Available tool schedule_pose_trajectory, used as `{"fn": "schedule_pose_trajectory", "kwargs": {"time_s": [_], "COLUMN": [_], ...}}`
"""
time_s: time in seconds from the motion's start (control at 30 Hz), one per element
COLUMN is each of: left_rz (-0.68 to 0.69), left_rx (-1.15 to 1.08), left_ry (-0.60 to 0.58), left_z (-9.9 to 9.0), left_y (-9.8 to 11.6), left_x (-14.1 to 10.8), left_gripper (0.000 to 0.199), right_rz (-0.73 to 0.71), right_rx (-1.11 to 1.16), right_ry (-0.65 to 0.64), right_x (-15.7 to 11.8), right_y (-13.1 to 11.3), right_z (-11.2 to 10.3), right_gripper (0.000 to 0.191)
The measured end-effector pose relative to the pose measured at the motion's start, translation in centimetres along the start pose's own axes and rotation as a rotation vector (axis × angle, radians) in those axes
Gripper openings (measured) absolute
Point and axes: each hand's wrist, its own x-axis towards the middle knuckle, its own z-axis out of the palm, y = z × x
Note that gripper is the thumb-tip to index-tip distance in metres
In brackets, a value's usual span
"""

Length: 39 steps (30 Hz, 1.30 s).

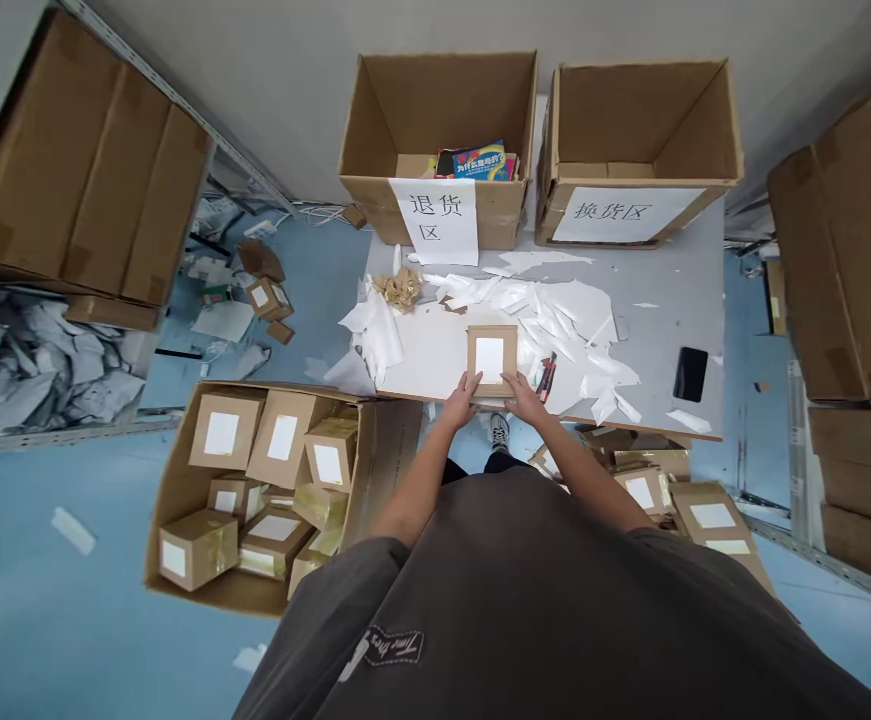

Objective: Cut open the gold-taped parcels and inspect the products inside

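A small brown cardboard box (491, 337) with a blank-looking white label lies at the front edge of the table (435, 352). My left hand (463, 397) grips its near left corner, and my right hand (523, 396) grips the near right corner, with fingertips on the top face. Just right of the box lie red and black pens or cutters (547, 376), too small to tell which. Torn white paper scraps (555, 310) spread behind and to the right of it. A crumpled brown paper wad (399, 289) sits farther back on the left.
Two open cartons stand at the back: the left carton (360, 205) holds books (480, 162), beside the right carton (641, 75). A phone (691, 374) lies at right. A large carton (394, 450) of labelled boxes stands on the left floor; more boxes (712, 513) lie at right. Shelves flank both sides.
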Motion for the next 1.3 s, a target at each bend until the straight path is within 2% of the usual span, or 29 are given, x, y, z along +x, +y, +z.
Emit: {"fn": "schedule_pose_trajectory", "kwargs": {"time_s": [0.1,0.2,0.27,0.37,0.43,0.5,0.57,0.63,0.67,0.77,0.83,0.93,1.0,1.13,1.2,1.3], "left_rz": [0.052,0.032,-0.016,0.07,0.117,0.105,0.135,0.23,0.289,0.449,0.481,0.377,0.276,0.18,0.192,0.198], "left_rx": [-0.126,-0.328,-0.458,-0.589,-0.573,-0.465,-0.308,-0.14,-0.057,0.138,0.189,0.15,0.087,-0.079,-0.126,-0.119], "left_ry": [0.087,0.17,0.142,0.004,0.001,0.093,0.195,0.243,0.227,0.068,0.012,0.116,0.184,0.136,0.125,0.18], "left_z": [0.1,0.3,0.5,0.5,-0.2,-1.5,-3.2,-4.6,-5.1,-5.6,-5.4,-5.4,-5.6,-6.3,-6.8,-8.4], "left_y": [-0.8,-1.9,-2.6,-2.9,-2.6,-2.3,-2.1,-1.7,-1.5,-0.5,0.0,-0.1,-0.9,-2.5,-2.6,-1.4], "left_x": [0.5,1.5,2.2,3.2,3.3,2.9,2.2,1.3,0.9,0.2,0.2,1.0,1.8,3.5,3.7,3.3], "left_gripper": [0.104,0.116,0.124,0.124,0.117,0.109,0.099,0.085,0.081,0.087,0.095,0.094,0.095,0.092,0.082,0.069], "right_rz": [0.034,0.101,0.165,0.238,0.23,0.182,0.14,0.142,0.156,0.161,0.127,0.104,0.107,0.113,0.103,0.04], "right_rx": [-0.038,-0.101,-0.113,-0.037,0.053,0.136,0.214,0.271,0.282,0.264,0.23,0.121,0.026,-0.027,-0.006,-0.007], "right_ry": [0.05,0.115,0.117,0.13,0.193,0.249,0.236,0.186,0.176,0.228,0.283,0.324,0.293,0.19,0.173,0.179], "right_x": [0.4,0.8,1.1,1.5,1.9,2.3,3.0,3.8,4.3,5.3,5.4,4.9,4.5,4.5,4.6,4.4], "right_y": [-0.4,-1.5,-2.4,-3.9,-4.7,-5.3,-5.6,-5.8,-5.8,-5.9,-6.2,-6.8,-7.1,-7.6,-7.8,-8.3], "right_z": [0.0,0.2,0.6,1.4,1.6,1.6,1.6,1.8,2.1,2.9,3.2,3.1,3.0,2.5,1.6,-1.4], "right_gripper": [0.086,0.098,0.111,0.121,0.123,0.127,0.129,0.126,0.124,0.119,0.119,0.116,0.105,0.081,0.075,0.065]}}
